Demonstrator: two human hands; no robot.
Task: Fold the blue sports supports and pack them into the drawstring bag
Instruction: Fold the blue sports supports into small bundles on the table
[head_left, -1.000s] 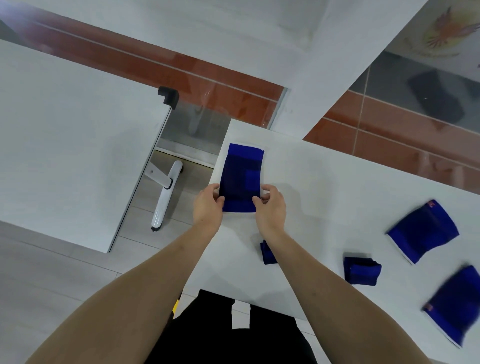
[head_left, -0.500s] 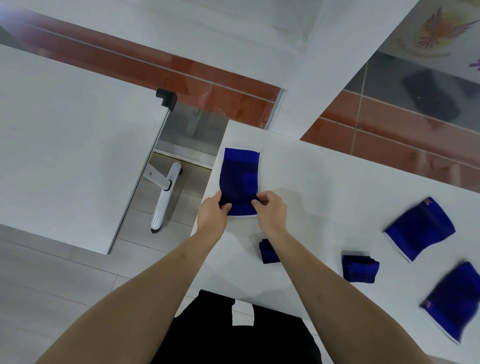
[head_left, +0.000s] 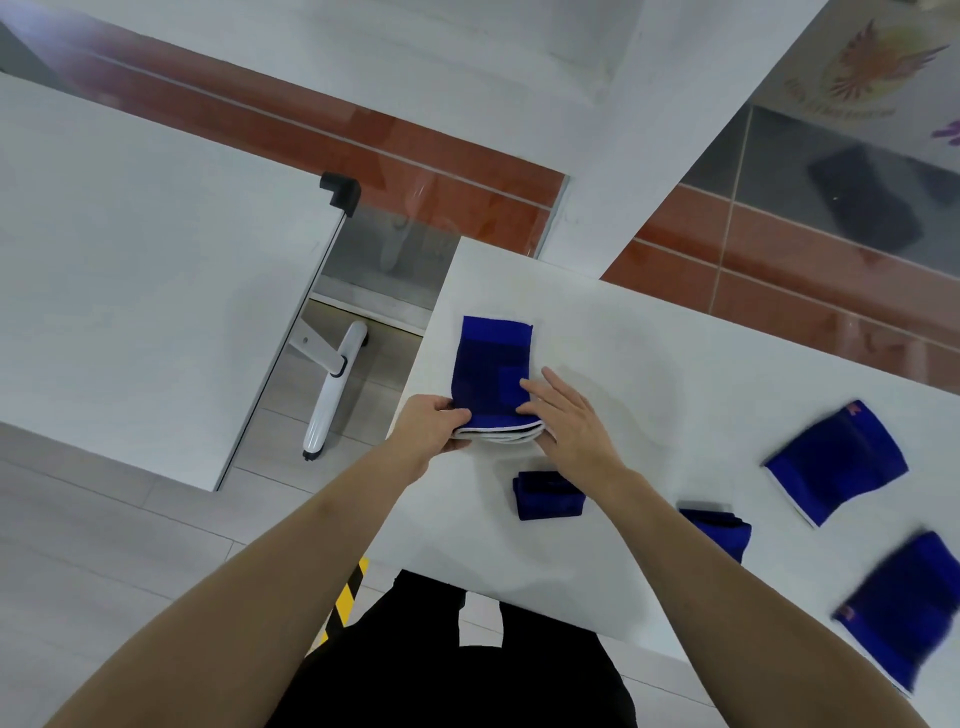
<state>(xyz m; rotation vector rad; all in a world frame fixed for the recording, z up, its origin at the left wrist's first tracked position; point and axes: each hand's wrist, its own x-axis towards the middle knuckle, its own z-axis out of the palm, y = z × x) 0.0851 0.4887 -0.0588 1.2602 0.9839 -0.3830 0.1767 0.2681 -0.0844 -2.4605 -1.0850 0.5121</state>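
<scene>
Here the blue support lies lengthwise, pointing away across the worktop. The left hand pinches its near white-edged end. The right hand rests flat on it, grip released.

The support under the hands is showing deep blue with a darker navy block across its middle and a white trim at its 6 o'clock edge. At 3 o'clock, two flat supports are showing the same blue, each with white edging and a small red mark. The table is looking plain white. At 12 o'clock, a red-brown tiled band is running along the wall. Yellow-and-black striped tape is showing at 6 o'clock.
</scene>
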